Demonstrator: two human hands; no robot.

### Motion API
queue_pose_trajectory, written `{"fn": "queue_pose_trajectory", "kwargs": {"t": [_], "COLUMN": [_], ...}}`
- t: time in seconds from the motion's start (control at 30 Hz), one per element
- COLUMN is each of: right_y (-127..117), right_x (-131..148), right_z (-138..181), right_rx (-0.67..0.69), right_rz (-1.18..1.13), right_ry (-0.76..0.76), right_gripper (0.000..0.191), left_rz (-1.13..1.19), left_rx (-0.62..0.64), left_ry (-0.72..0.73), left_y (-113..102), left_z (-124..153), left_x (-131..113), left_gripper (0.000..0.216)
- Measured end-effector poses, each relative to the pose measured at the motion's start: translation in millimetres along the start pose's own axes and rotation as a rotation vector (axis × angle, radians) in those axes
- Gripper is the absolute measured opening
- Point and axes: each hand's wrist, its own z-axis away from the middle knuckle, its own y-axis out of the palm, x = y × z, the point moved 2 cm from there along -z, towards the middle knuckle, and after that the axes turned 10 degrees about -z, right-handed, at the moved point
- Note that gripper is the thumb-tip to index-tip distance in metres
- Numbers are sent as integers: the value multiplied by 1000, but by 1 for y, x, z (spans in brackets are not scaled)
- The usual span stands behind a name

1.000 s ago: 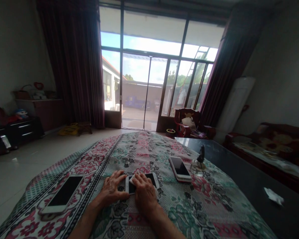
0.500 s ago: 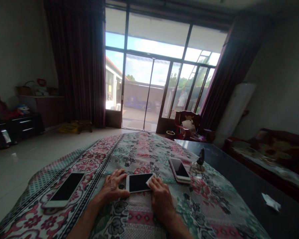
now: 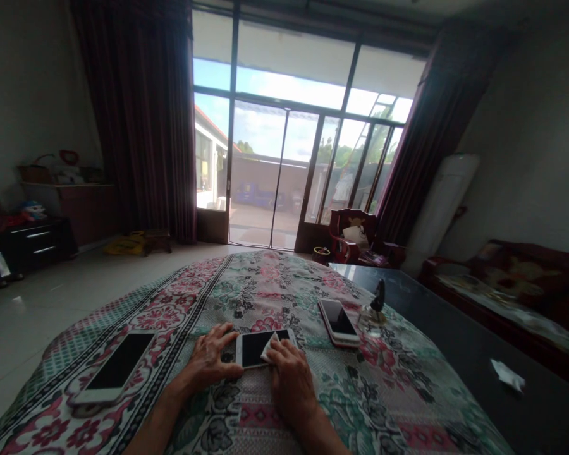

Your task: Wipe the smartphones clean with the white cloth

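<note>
A white smartphone [image 3: 253, 351] with a dark screen lies sideways on the patterned tablecloth [image 3: 265, 297]. At its left end, the thumb and fingers of my left hand [image 3: 211, 354] hold it by the corners. My right hand [image 3: 291, 379] is closed on a folded white tissue [image 3: 268, 349], pressed against the middle of the screen. The hand covers the phone's lower right part. Another white phone [image 3: 118, 370] lies screen up to the left of my left hand. To the upper right are stacked phones [image 3: 339, 322], the top one white-framed with a dark screen.
A small glass-based black figurine [image 3: 378, 303] stands beyond the stacked phones. On the dark tabletop [image 3: 459, 341] at right lies a crumpled white tissue [image 3: 508, 376]. A wooden armchair [image 3: 355, 237] and a sofa [image 3: 516, 278] stand farther back, near glass doors [image 3: 275, 177].
My right hand has slid the tissue leftward, from the phone's right end to the middle of its screen. My left hand still holds the left end. The view has shifted slightly.
</note>
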Motion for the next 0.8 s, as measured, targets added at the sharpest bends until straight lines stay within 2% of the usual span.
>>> {"fn": "queue_pose_trajectory", "kwargs": {"t": [0.1, 0.2, 0.4, 0.6, 0.7, 0.8], "right_y": [-14, -18, 4, 21, 19, 10], "right_x": [-19, -27, -3, 33, 33, 16], "right_z": [-3, -3, 5, 9, 6, 1], "right_rx": [-77, -94, 17, 202, 182, 80], "right_rz": [51, 74, 34, -54, -60, -14], "right_ry": [90, 116, 24, -206, -198, -90], "right_gripper": [41, 43, 48, 44, 39, 37], "left_rz": [4, 7, -1, -6, -4, -1], "left_rx": [21, 43, 95, 22, 12, 36], "left_ry": [-1, 13, 17, 16, 13, 16], "left_y": [-3, -5, -6, -2, 1, 1], "left_z": [2, 4, 4, 3, 2, 2], "left_x": [0, 0, 1, 2, 4, 6], "left_gripper": [72, 72, 73, 66, 67, 69]}}
